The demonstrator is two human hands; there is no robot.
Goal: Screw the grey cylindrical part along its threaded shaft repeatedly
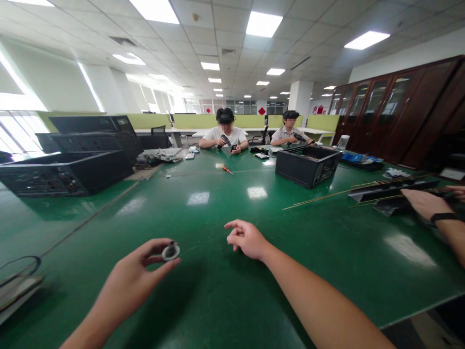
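Low over the green table (214,206), my left hand (140,266) pinches a small round part (170,251) between thumb and fingers. The part has a pale ring-shaped rim and a dark middle; its exact kind is too small to make out. To the right of it, apart from the part, is my right hand (249,241). Its index finger points left and the other fingers are loosely bent, with nothing visible in them.
Black computer cases (85,172) stand at the left, another case (307,166) at the far right. An orange screwdriver (228,170) lies ahead. Two people (225,133) work across the table. Another person's hand (425,202) is at the right, by metal rails and thin rods (319,198).
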